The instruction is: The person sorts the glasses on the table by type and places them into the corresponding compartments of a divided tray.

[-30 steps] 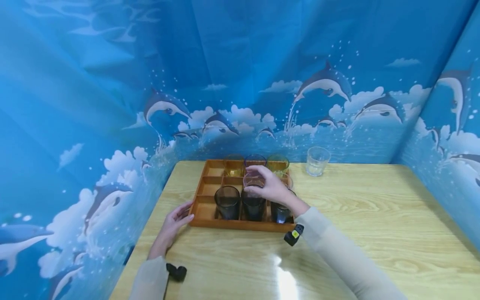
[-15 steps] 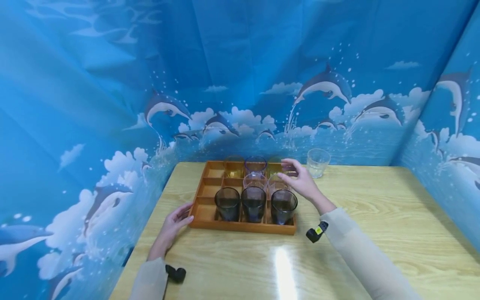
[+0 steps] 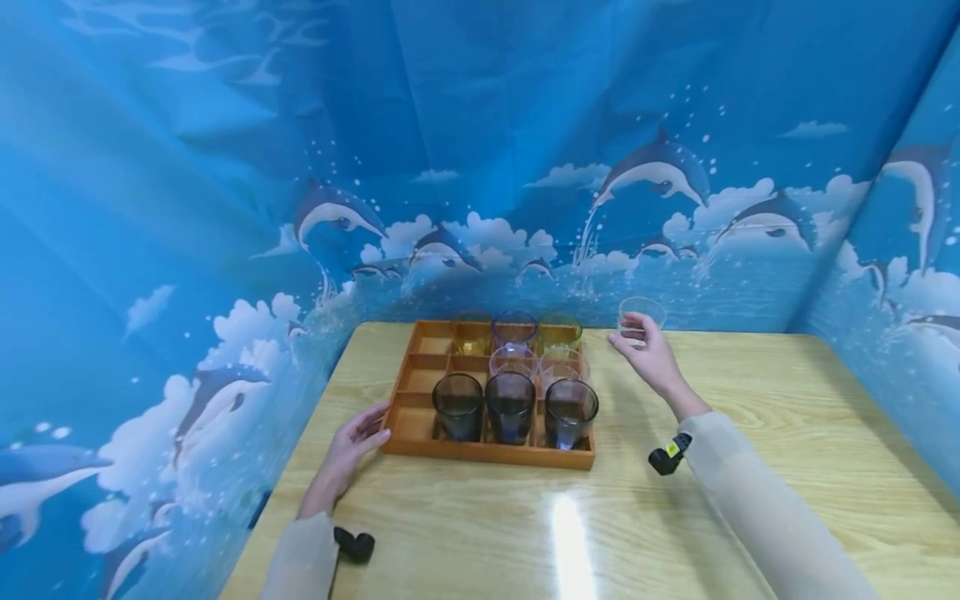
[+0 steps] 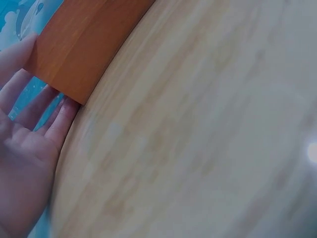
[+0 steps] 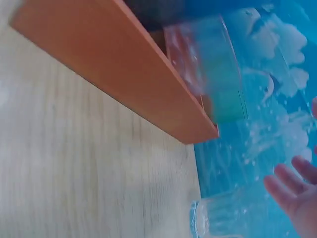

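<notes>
A wooden compartment tray (image 3: 487,451) holds several glasses. Its front row has three dark glasses, one of them a grey-black tumbler (image 3: 510,408). Behind them stand clear glasses (image 3: 562,364), then a yellow glass (image 3: 471,336), a blue-rimmed glass (image 3: 514,332) and a yellow-green glass (image 3: 561,333). My left hand (image 3: 351,443) holds the tray's front left corner between thumb and fingers. My right hand (image 3: 652,357), fingers spread and holding nothing, is in front of a clear glass (image 5: 218,218) beyond the tray's right side. The hand partly hides that glass in the head view.
The light wood table (image 3: 750,433) runs to a blue dolphin-printed backdrop (image 3: 480,167) behind and at both sides. The loose clear glass stands close to the table's back edge.
My right hand has moved right, from above the tray's middle, past its right edge, to the loose clear glass. My left hand and the tray have stayed in place.
</notes>
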Available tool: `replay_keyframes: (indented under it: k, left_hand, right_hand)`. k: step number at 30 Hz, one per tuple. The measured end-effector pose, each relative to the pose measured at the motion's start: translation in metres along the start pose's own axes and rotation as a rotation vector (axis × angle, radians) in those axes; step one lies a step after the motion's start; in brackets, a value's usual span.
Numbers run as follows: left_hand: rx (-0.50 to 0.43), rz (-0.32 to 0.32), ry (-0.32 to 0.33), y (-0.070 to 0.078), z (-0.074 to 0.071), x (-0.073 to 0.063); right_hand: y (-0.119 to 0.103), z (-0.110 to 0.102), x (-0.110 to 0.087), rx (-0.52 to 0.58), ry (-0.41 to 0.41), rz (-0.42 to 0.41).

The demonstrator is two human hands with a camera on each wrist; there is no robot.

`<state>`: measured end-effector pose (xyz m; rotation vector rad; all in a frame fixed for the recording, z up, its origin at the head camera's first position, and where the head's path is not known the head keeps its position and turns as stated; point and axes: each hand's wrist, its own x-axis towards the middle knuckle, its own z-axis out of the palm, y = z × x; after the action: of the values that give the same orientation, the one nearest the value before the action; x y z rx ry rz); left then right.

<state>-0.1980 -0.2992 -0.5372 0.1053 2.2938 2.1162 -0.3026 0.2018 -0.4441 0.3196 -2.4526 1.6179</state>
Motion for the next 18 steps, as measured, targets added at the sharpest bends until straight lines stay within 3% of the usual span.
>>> replay_keyframes:
  k: [11,15,18]
  left_hand:
    - [0.023,0.0,0.006,0.0,0.0,-0.001]
    - [0.016,-0.006,0.017,0.0,0.001,-0.002]
    - [0.014,-0.005,0.03,0.0,0.002,-0.003]
  right_hand:
    - [0.028,-0.016,0.022,-0.115,0.3,0.198]
    - [0.038,-0.019,0.031,-0.151,0.324,0.255]
    - [0.042,-0.021,0.036,-0.141,0.279,0.281]
